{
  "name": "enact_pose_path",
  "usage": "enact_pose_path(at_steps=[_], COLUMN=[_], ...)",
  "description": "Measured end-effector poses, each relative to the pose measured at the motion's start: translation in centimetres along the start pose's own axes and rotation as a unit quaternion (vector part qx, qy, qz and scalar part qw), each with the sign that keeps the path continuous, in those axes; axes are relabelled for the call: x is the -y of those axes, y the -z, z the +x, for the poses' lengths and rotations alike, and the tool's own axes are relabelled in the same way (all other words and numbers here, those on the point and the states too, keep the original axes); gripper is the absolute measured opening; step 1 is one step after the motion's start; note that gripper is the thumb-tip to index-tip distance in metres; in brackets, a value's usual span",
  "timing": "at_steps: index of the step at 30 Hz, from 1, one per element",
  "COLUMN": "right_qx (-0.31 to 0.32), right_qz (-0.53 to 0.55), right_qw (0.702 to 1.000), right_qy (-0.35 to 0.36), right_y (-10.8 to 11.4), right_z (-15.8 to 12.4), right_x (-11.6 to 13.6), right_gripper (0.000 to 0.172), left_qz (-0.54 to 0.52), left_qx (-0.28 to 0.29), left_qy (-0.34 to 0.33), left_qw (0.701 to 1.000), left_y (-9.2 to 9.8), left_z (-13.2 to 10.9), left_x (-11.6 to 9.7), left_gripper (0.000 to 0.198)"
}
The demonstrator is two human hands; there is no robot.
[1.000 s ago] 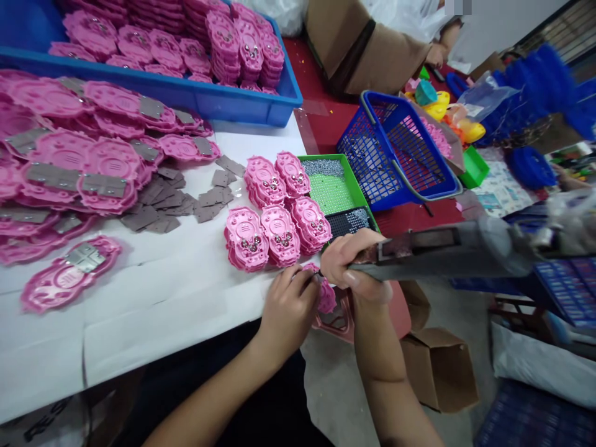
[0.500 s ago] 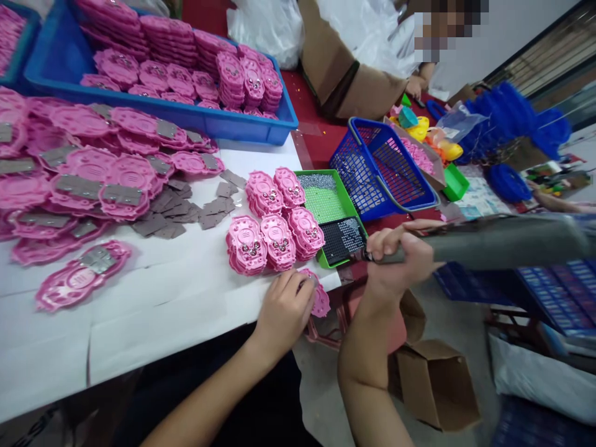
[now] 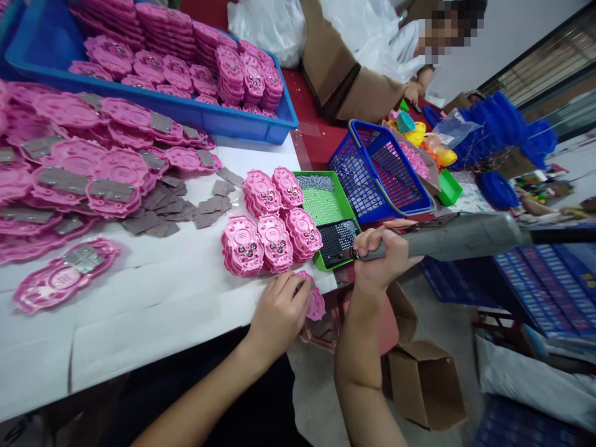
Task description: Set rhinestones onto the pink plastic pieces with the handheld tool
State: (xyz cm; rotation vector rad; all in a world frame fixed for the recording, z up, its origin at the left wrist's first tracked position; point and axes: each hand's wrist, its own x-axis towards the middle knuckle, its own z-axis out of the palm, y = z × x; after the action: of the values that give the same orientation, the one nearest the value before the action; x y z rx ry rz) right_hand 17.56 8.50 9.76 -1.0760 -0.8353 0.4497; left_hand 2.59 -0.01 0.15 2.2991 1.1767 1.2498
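My right hand is wrapped round a grey electric screwdriver, held nearly level. Its tip points left over a black perforated screw plate, where many small screws stand; whether it touches one I cannot tell. The plate sits in the near end of a green tray. At the table's edge my left hand has its fingers curled over a pink plastic part, covering much of it. Just behind that hand stand several short stacks of pink plastic parts with shiny screws on their tops.
On the left lie a heap of pink parts with grey plates and loose grey plates. A blue bin of stacked parts stands behind, a blue basket beyond the tray. Across the table is another person. Cardboard boxes stand on the floor.
My right hand and the screwdriver have shifted a little left, the tip staying over the black plate. The left hand keeps its hold on the pink part. The whole view has moved slightly.
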Motion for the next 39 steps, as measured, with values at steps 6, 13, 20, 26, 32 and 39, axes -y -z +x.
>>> enact_pose_path(at_steps=[6, 13, 20, 26, 32, 39], right_qx=[0.004, -0.003, -0.023, -0.026, 0.095, 0.181], right_qz=[-0.004, 0.014, 0.007, 0.000, 0.030, 0.030], right_qw=[1.000, 1.000, 1.000, 1.000, 0.994, 0.983], right_qy=[0.008, 0.006, -0.020, 0.009, 0.054, -0.011], right_y=[-0.1, 0.0, -0.2, 0.0, 0.7, 0.0], right_z=[-0.4, -0.6, -0.6, -0.2, -3.8, -7.6], right_x=[0.0, -0.2, -0.5, 0.2, 3.5, 2.2], right_gripper=[0.014, 0.014, 0.018, 0.013, 0.010, 0.012], left_qz=[-0.006, -0.015, -0.021, -0.023, -0.049, -0.090], left_qx=[-0.009, 0.012, 0.019, 0.012, 0.032, 0.040], left_qy=[0.001, 0.030, 0.038, 0.056, 0.074, 0.097], left_qw=[1.000, 0.999, 0.999, 0.998, 0.996, 0.990], left_y=[-0.1, -0.2, 0.0, 0.0, 0.1, 0.1], left_z=[-0.1, -0.2, -0.2, -0.3, -0.2, -0.4], left_x=[0.0, -0.1, -0.3, -0.1, 0.3, 0.4], left_gripper=[0.017, 0.020, 0.024, 0.035, 0.045, 0.054])
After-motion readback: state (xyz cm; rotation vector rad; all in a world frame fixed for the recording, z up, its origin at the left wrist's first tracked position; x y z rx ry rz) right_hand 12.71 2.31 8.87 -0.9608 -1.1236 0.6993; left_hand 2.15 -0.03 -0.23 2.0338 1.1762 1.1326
